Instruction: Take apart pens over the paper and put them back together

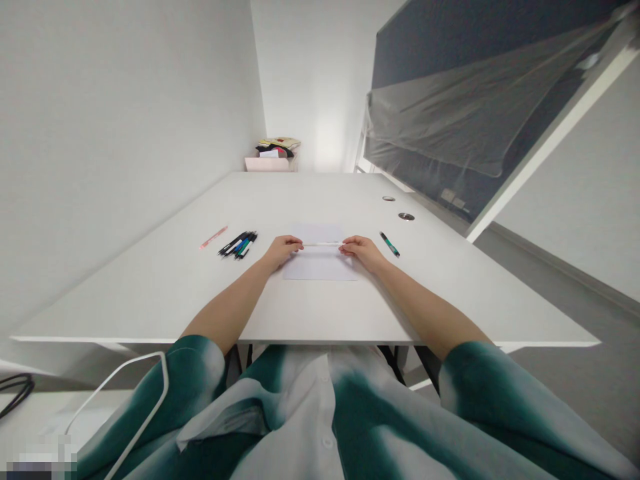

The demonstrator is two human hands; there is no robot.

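Between my two hands stretches a thin white stick (321, 244), held level from side to side; its exact kind is too small to tell. The fingers of my left hand (284, 251) are closed on its left end, and those of my right hand (364, 252) pinch the right end. Beneath it lies a white sheet of paper (320, 268), flat on the table. A green and black pen (389, 244) rests just right of my right hand. To the left of my left hand lie several dark, blue and green pens (237, 245) in a bunch, with a slim pink item (214, 237) beyond them.
The white table (310, 313) runs away from me along a wall at left. Two round metal fittings (406, 217) are set in its right side. At the far end stands a pale box (267, 164) with cloth-like things on top. A plastic-covered dark panel (440, 113) rises at right.
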